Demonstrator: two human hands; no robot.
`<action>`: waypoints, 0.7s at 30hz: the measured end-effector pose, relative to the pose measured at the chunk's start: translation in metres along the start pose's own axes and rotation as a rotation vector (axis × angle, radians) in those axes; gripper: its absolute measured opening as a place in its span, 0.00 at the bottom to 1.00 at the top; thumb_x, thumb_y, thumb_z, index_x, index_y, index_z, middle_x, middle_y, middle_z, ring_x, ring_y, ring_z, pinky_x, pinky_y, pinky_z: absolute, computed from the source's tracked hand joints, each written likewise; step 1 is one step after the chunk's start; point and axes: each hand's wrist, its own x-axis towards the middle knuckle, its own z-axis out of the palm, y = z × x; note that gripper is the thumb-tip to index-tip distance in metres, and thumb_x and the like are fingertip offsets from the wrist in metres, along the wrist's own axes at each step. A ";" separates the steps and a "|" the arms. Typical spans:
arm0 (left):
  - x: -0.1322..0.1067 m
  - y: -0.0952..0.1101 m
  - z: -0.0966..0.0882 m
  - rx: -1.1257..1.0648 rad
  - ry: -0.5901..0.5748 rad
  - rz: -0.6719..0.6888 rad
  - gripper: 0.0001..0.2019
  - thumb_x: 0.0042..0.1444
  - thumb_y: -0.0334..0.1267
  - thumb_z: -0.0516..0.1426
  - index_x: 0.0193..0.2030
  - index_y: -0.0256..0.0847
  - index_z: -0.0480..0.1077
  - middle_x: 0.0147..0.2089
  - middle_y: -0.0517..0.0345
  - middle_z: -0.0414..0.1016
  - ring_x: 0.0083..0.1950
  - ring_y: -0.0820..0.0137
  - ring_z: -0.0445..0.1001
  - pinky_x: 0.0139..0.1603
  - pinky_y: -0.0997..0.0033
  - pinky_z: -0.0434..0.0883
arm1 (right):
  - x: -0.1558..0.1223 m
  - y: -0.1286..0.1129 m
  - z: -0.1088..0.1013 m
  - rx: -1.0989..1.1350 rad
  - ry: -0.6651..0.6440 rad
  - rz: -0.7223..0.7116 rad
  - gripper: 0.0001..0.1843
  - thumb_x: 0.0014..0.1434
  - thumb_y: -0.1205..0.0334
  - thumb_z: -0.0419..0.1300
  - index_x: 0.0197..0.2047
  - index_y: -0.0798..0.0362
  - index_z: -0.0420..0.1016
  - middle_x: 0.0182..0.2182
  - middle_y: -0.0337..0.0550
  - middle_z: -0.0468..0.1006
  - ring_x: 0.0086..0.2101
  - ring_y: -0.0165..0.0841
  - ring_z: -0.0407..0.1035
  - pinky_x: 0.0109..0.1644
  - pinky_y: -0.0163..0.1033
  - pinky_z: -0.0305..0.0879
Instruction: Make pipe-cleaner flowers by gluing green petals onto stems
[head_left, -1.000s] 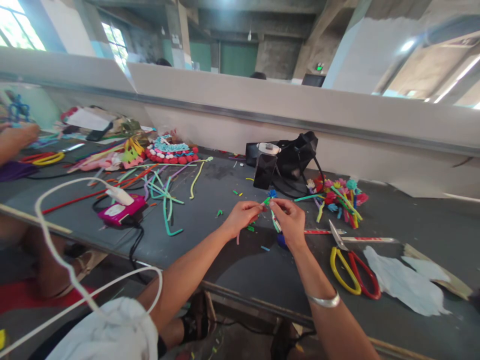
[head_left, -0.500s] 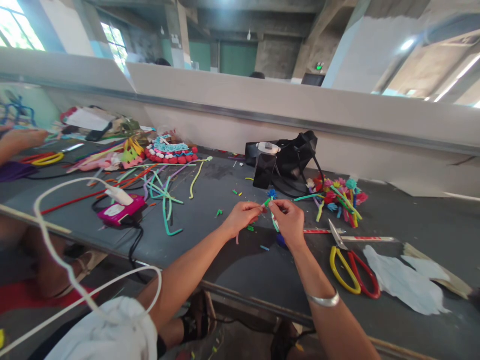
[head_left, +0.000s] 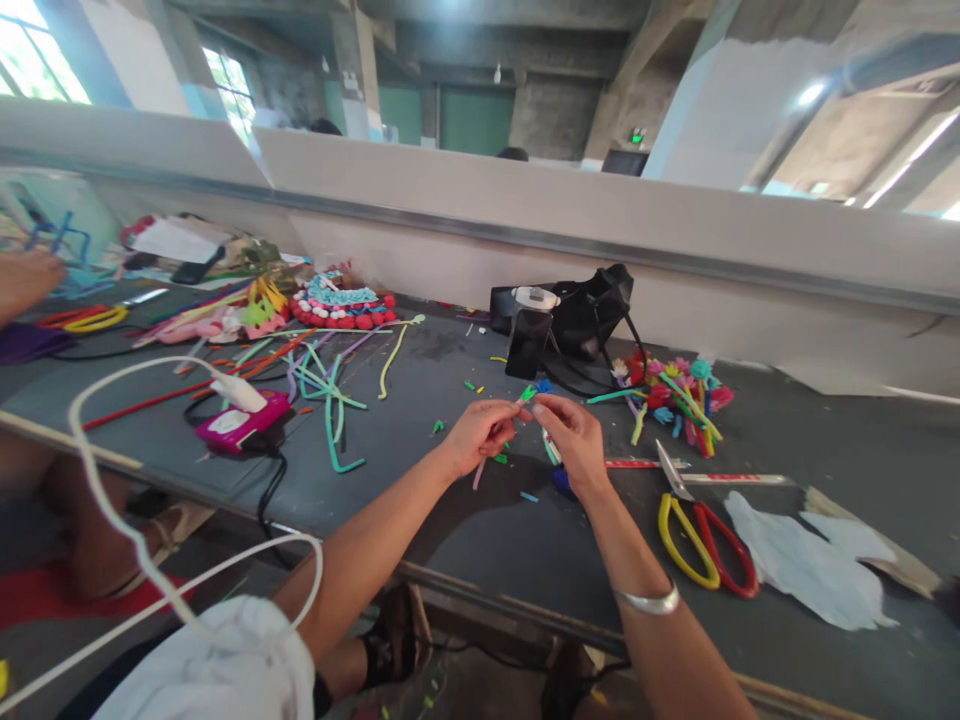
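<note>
Movement! Small green fuzzy piece (head_left: pixel 528 394) now shows clearer, left hand (head_left: pixel 481 438) pinching it; right hand (head_left: pixel 571 440) just beside, its grip unclear; shaping apparently continues.

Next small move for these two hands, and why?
I'd probably firm up a pinch on the small green piece with the right hand, letting the left hand steady it. The piece pokes up from the left hand's grip, and the right hand is curled close beside it; whether it touches is too small to tell.
</note>
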 end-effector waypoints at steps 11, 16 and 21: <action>-0.004 0.004 0.003 -0.015 -0.066 -0.036 0.12 0.55 0.44 0.59 0.35 0.34 0.75 0.19 0.68 0.57 0.16 0.83 0.46 0.18 0.77 0.42 | -0.002 -0.004 0.003 0.101 0.018 0.031 0.15 0.52 0.50 0.65 0.28 0.54 0.77 0.21 0.36 0.73 0.23 0.29 0.65 0.28 0.34 0.61; 0.000 0.002 -0.001 -0.109 -0.053 0.009 0.14 0.56 0.45 0.60 0.34 0.33 0.76 0.21 0.68 0.53 0.18 0.83 0.49 0.19 0.77 0.44 | 0.004 0.000 0.000 0.141 0.210 -0.016 0.15 0.59 0.48 0.55 0.29 0.50 0.64 0.20 0.31 0.60 0.21 0.26 0.55 0.25 0.33 0.57; 0.004 0.001 -0.007 -0.301 -0.073 -0.007 0.13 0.57 0.44 0.59 0.29 0.35 0.71 0.19 0.71 0.45 0.17 0.81 0.47 0.18 0.78 0.48 | 0.006 -0.001 0.000 0.132 0.283 -0.074 0.19 0.62 0.47 0.50 0.25 0.48 0.52 0.22 0.31 0.54 0.22 0.27 0.54 0.26 0.32 0.58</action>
